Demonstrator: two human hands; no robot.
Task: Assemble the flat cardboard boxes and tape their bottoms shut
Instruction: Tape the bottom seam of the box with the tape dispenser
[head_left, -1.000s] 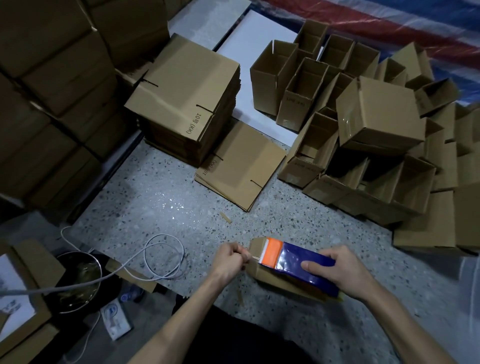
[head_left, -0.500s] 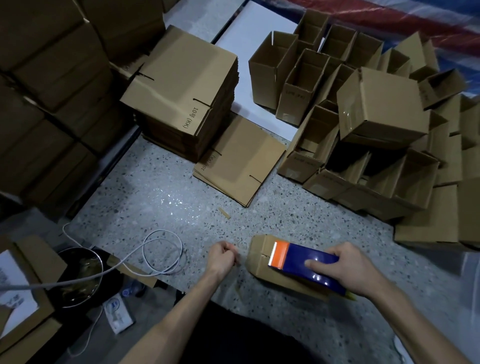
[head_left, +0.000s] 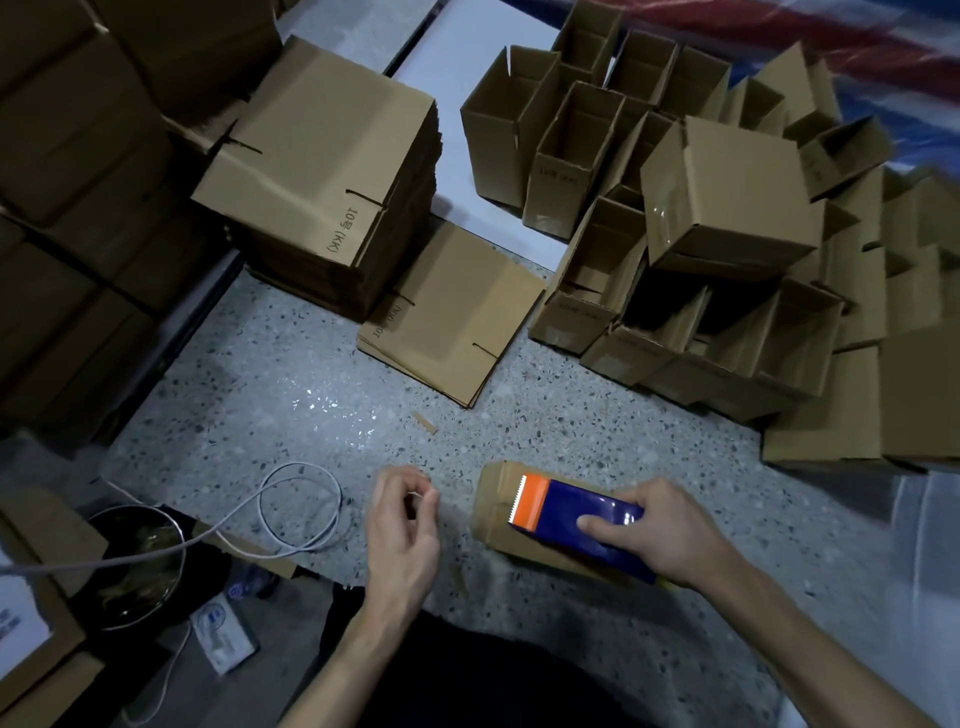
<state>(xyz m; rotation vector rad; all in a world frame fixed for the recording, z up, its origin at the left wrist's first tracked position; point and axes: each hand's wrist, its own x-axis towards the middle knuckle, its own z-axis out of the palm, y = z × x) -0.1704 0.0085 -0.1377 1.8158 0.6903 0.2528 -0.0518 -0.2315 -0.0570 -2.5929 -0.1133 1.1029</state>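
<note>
My right hand (head_left: 662, 530) grips a blue tape dispenser (head_left: 592, 517) with an orange toothed head, pressed onto a small brown cardboard box (head_left: 491, 501) lying on the speckled floor. My left hand (head_left: 405, 525) hovers just left of that box, thumb and fingers pinched together; no tape shows between them. A tall stack of flat boxes (head_left: 322, 171) stands at upper left, with a few more flat ones (head_left: 457, 312) beside it. Several assembled open boxes (head_left: 727, 197) are piled at the right.
A looped white cable (head_left: 296, 512) lies left of my hands, next to a dark bowl (head_left: 135, 566) and a white power strip (head_left: 223, 629). Large cartons (head_left: 78, 156) wall off the left side. A cardboard sliver (head_left: 425, 423) lies on the floor.
My left hand has drawn back to the left, away from the dispenser's orange head where it was pinching. The right hand has lowered the dispenser onto the small box.
</note>
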